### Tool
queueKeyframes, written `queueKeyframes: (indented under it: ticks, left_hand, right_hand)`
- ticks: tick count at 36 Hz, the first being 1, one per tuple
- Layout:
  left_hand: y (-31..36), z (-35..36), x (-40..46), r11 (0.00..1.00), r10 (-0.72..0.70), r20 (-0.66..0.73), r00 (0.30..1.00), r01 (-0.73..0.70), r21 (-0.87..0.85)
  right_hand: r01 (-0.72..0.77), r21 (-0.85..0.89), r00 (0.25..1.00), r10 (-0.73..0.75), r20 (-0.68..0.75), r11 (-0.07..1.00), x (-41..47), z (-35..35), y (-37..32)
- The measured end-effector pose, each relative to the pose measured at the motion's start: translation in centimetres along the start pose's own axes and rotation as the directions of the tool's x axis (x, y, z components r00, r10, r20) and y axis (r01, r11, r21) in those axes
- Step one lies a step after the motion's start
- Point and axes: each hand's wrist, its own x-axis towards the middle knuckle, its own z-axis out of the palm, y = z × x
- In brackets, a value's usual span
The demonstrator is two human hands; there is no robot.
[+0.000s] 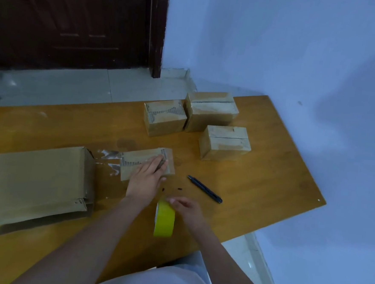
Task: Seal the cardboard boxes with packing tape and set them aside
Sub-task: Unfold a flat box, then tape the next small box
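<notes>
Orange-brown wooden tabletop (268, 180) beside a blue wall, dark door behind. Large flattened cardboard carton (35, 182) lying at the left edge. Three small taped cardboard boxes (210, 112) grouped at the far right, close together. Fourth small cardboard box (131, 166) near the middle, just right of the carton, pressed flat under the left hand (145, 178), fingers straight, grip relaxed. Yellow packing tape roll (164, 220) standing on edge at the near side, right hand (188, 208) curled over its top, grip closed on it. Black utility knife (204, 189) lying just right of both hands.
</notes>
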Motion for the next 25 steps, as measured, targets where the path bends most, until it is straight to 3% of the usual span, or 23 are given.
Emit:
queueKeyframes:
  ticks: [4,9,16,19,25]
  left_hand:
    - [0.0,0.5,0.1,0.999,0.022,-0.095,0.995,-0.019,0.032]
    - [-0.3,0.5,-0.1,1.000,0.015,-0.107,0.994,-0.018,-0.023]
    - [1.1,-2.3,1.4,0.952,-0.148,-0.049,0.988,0.129,-0.279]
    - [1.5,-3.0,3.1,0.957,-0.191,-0.112,0.975,0.160,-0.242]
    - [1.6,-2.5,6.1,0.940,-0.299,0.111,0.948,0.312,-0.135]
  right_hand:
    - [0.007,0.025,0.998,-0.005,-0.062,1.000,-0.8,-0.6,0.2]
    - [0.029,0.012,0.993,-0.027,-0.117,1.000,-0.7,-1.3,-0.3]
    - [0.070,0.036,0.977,-0.062,-0.202,0.997,0.4,-2.4,-1.6]
    - [0.082,0.009,0.974,-0.078,-0.213,0.997,1.0,-2.8,-1.7]
    - [0.106,-0.021,0.974,-0.108,-0.199,0.994,1.7,-2.7,-1.4]
